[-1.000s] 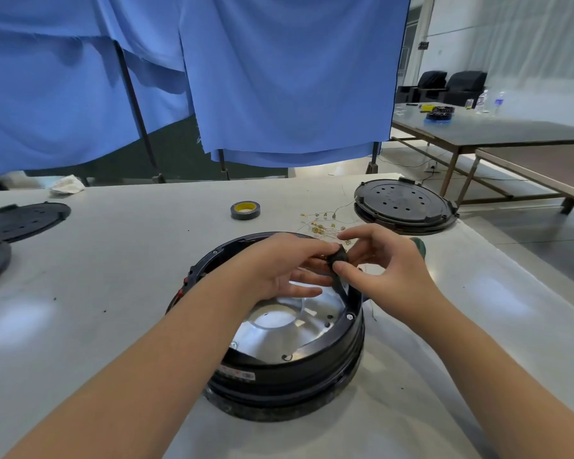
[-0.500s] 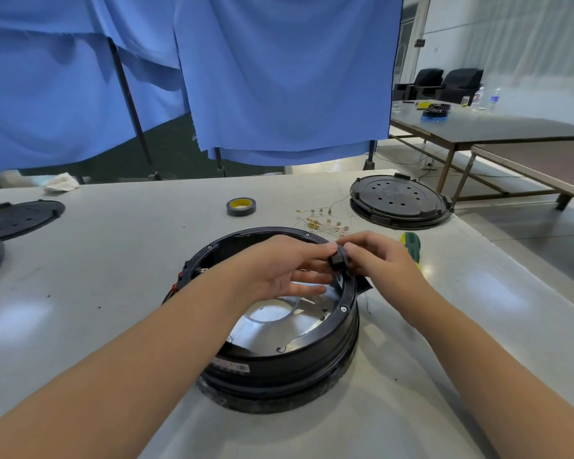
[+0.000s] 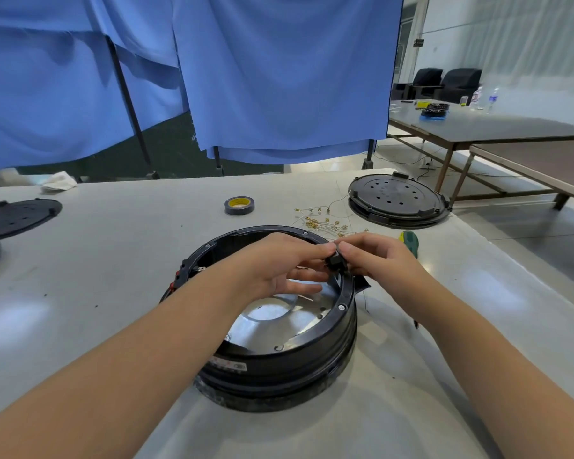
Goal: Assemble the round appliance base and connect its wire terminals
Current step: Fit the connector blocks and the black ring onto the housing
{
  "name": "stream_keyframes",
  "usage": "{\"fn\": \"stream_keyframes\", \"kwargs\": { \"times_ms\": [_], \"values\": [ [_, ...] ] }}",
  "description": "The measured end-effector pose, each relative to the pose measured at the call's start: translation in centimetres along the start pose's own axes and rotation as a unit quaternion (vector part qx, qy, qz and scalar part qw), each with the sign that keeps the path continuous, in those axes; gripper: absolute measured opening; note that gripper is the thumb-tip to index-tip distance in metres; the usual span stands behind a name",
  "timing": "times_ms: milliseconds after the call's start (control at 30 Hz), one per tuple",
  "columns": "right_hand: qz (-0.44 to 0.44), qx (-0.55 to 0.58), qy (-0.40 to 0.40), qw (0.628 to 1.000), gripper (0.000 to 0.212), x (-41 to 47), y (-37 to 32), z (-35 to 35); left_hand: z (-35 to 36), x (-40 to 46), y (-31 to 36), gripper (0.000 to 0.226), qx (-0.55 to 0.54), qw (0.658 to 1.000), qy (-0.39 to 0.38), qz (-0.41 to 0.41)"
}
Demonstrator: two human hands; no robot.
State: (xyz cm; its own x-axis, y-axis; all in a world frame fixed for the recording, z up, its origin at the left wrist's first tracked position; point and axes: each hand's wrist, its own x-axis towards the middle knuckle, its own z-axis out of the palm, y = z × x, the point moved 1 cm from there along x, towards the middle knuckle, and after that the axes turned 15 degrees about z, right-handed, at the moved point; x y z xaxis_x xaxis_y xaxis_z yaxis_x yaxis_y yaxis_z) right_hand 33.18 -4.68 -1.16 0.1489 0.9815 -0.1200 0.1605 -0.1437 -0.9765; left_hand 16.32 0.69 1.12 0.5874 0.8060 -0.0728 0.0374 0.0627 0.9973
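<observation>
We pinch a small black plastic connector point(image 3: 337, 261) between our left hand point(image 3: 279, 263) and right hand point(image 3: 378, 260). Both grips close on it just above the far right rim of the round black appliance base point(image 3: 279, 362) on the grey tabletop point(image 3: 96, 260).

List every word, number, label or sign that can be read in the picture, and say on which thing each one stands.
No text can be read.
Label on the base's outer wall: red and black print, too small and blurred.
Dark wall sign by the doorway: blurred.
Tape roll, yellow core: no print can be made out.
Bottles on the far table: labels too small.
</observation>
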Motion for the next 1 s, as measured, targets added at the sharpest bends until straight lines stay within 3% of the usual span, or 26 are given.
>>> {"fn": "stream_keyframes", "kwargs": {
  "times_ms": [267,500,1000],
  "values": [
    [-0.010,0.028,-0.032,0.999,0.007,-0.1,0.0,-0.4,0.0,-0.1,0.2,0.026,0.005,1.000,-0.005,0.019],
    [-0.025,0.032,-0.049,0.998,0.013,-0.3,-0.3,-0.7,0.0,-0.2,0.3,0.017,0.017,0.999,0.010,0.040],
    [-0.036,0.054,-0.093,0.994,0.028,-0.3,-0.4,-1.1,-0.2,-0.3,0.4,0.020,0.019,0.997,0.010,0.067]
  ]
}}
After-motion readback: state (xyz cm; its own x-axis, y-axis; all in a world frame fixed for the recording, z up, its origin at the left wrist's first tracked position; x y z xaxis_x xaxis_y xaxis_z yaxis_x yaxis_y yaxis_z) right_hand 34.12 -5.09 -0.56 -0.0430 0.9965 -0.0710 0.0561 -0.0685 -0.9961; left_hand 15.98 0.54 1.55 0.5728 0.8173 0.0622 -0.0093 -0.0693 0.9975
